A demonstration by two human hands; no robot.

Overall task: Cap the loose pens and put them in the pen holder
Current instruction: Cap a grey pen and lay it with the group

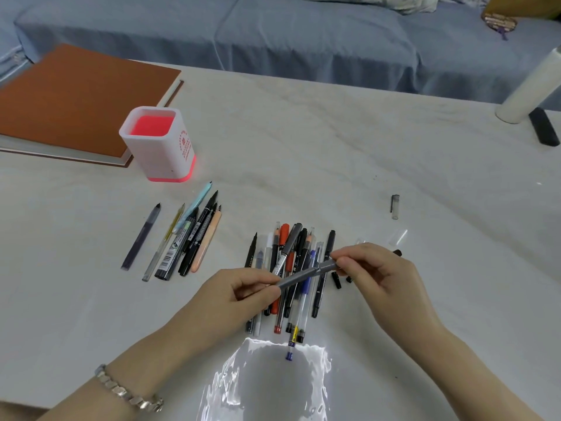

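While a book (pixel 76 98) lies behind the pen holder (pixel 164 153), pens (pixel 194 235) lie near

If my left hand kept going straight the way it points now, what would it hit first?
Probably your right hand, pinching the other end of the grey pen your left hand grips.

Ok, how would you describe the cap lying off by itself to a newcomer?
From the central pen pile on the white table, look right and farther back. The cap lies alone there; unlike the paler clear caps nearer the right hand, it has a dark clip.
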